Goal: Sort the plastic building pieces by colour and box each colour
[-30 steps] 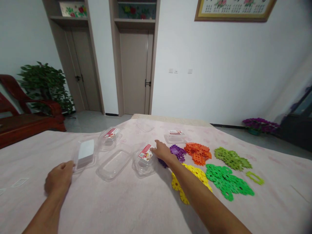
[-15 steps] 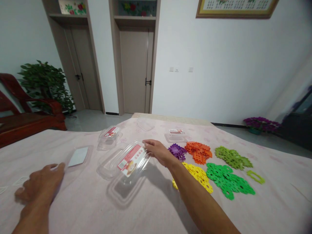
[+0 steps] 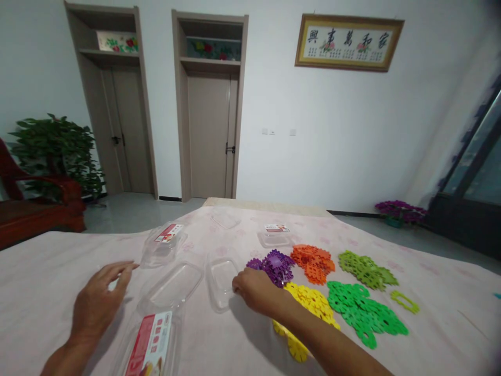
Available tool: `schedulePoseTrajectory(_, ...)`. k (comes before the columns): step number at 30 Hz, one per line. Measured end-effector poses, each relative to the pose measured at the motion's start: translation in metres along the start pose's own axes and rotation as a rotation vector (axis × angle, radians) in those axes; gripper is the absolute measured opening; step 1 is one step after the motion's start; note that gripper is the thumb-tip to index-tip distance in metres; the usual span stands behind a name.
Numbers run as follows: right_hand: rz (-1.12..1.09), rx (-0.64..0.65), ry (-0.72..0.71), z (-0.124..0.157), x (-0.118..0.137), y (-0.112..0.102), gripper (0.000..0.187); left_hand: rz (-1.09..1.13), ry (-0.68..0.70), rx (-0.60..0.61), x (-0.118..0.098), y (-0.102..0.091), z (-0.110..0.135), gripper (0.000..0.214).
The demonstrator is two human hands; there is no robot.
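Head view: clear tray (image 3: 222, 277) seen near middle of surface (image 3: 207, 347), long axis aimed toward far edge. Right hand (image 3: 254, 290) nearer, fingers curled at tray's right rim; grip not discernible. Left hand (image 3: 96, 300) loosely parted, nothing seen held, toward left edge.

The clear plastic tray (image 3: 222, 278) appears to lie flat; the clear container (image 3: 150, 345) lies nearer, left, its red-and-white label (image 3: 147, 339) uppermost.
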State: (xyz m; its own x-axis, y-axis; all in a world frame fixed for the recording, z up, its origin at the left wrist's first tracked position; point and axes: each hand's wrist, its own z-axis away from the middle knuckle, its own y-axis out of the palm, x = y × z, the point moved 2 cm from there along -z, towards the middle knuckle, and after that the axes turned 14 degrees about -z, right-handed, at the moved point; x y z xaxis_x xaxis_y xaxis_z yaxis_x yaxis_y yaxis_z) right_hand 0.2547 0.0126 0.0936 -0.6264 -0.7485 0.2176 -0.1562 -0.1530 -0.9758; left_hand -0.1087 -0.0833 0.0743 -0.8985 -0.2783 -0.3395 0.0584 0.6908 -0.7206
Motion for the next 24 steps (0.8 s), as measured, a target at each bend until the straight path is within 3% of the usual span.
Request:
schedulePoseTrajectory(3, -0.021, -0.076, -0.065, -0.001, 0.004, -0.022, 0.03, 0.143, -0.003, 0.058, -0.036, -0.003, 0.001, 0.039)
schedulePoseTrajectory(6, 0.017, -0.13, -0.192, 0.002, 0.022, -0.046, 0.029, 0.271, -0.014, 0.22, -0.077, 0.002, -0.005, 0.06)
schedulePoseTrajectory(9, 0.046, -0.148, -0.315, 0.006, 0.042, -0.06, 0.024, 0.229, 0.033, 0.302, -0.11, 0.015, -0.025, 0.08)
schedulePoseTrajectory(11, 0.004, -0.147, -0.391, 0.009, 0.047, -0.064, 0.027, 0.236, 0.033, 0.334, -0.121, 0.024, -0.043, 0.075)
schedulePoseTrajectory(14, -0.256, -0.255, -0.433, 0.01, 0.037, -0.067, 0.035, 0.349, 0.002, 0.491, -0.127, 0.036, -0.065, 0.045)
schedulePoseTrajectory(16, -0.576, -0.442, -0.323, 0.007, 0.021, -0.066, 0.057, 0.403, -0.041, 0.488, -0.127, 0.04, -0.071, 0.035)
schedulePoseTrajectory(18, -0.98, -0.555, -0.101, 0.001, 0.004, -0.06, 0.088, 0.428, -0.085, 0.387, -0.129, 0.04, -0.069, 0.034)
schedulePoseTrajectory(21, -1.503, -0.417, 0.162, -0.014, -0.007, -0.042, 0.111, 0.428, -0.11, 0.286, -0.138, 0.04, -0.058, 0.036)
schedulePoseTrajectory(24, -1.68, -0.333, 0.195, -0.03, -0.009, -0.028, 0.115, 0.453, -0.112, 0.314, -0.15, 0.039, -0.047, 0.039)
